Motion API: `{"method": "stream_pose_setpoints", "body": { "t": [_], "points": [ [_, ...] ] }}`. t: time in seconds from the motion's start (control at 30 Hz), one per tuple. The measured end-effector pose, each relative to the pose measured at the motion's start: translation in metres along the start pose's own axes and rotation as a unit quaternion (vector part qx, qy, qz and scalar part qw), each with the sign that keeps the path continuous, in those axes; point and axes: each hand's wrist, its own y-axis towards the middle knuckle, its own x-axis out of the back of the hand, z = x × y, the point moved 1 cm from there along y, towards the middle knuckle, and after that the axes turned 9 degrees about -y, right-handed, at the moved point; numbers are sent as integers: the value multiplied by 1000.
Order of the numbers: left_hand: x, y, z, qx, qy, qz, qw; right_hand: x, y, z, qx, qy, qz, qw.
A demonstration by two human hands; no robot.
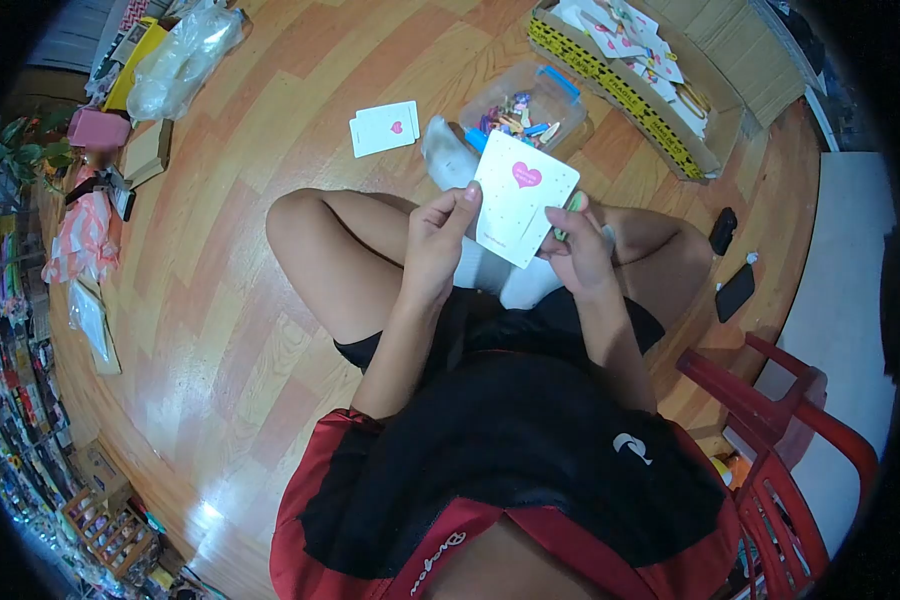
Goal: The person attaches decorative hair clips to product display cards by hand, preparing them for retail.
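A white card (511, 213) with a pink heart and small dots is held up over my lap. My left hand (438, 235) pinches its left edge, thumb on the front. My right hand (580, 248) is closed at the card's right edge, thumb on the front, with a small green piece (571, 212) showing between thumb and fingers. What that piece is, I cannot tell. Just beyond the card stands a clear plastic box (560, 88) with blue latches, holding several small colourful clip-like pieces (518, 118). Left of it lies a small stack of similar heart cards (382, 130).
An open cardboard box (625, 100) with yellow-black tape holds several cards at the back right. A phone (735, 293) and a black object (723, 231) lie right, near a red chair (770, 410). Plastic bags (184, 62) and a pink container (99, 129) are at left.
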Motion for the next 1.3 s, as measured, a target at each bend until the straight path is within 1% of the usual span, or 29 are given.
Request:
{"method": "stream_pose_setpoints", "body": {
  "t": [0.07,0.13,0.2,0.23,0.3,0.43,0.5,0.53,0.6,0.63,0.7,0.73,0.8,0.83,0.9,0.93,1.0,1.1,1.23,1.3],
  "points": [
    [3,1,4,52,-60,24,997,1,1,-4,5,17,11,1000],
    [0,1,5,58,-68,27,996,-1,1,-5,11,33,20,999],
    [0,2,7,64,-74,30,995,-5,0,-5,-6,71,-39,997],
    [1,2,9,64,-68,36,995,-4,0,-6,-6,71,-40,997],
    [0,3,11,65,-63,44,995,1,0,-9,16,61,-5,998],
    [0,2,14,78,-67,44,994,1,-1,-10,8,78,-34,996],
    [-1,2,13,92,-71,49,992,1,-2,-11,13,87,1,996],
    [-5,0,9,99,-88,32,991,4,-1,-12,14,88,-1,996],
    [-9,-1,5,108,-105,17,988,8,2,-12,5,40,8,999],
    [-8,-2,4,118,-107,6,987,8,3,-8,6,40,6,999],
    [-5,-2,4,127,-109,-4,986,7,4,0,-25,-15,-32,999],
    [-2,-2,6,118,-88,5,989,9,5,0,-25,-15,-32,999],
    [3,0,8,108,-67,13,992,14,8,-1,-29,-84,-92,992],
    [5,0,8,114,-65,10,991,14,8,0,-30,-84,-92,992],
    [6,0,7,121,-63,6,991,14,7,1,-12,-154,-93,984],
    [4,0,5,123,-81,16,989,14,6,1,-13,-154,-94,984],
    [3,0,5,127,-99,27,987,13,6,1,13,-219,-114,969],
    [6,1,9,127,-118,36,984,11,6,2,13,-225,-129,966],
    [5,2,8,108,-102,16,989,12,7,3,8,-251,-127,960],
    [6,3,8,95,-90,3,991,17,9,2,4,-212,-99,972]
  ]
}}
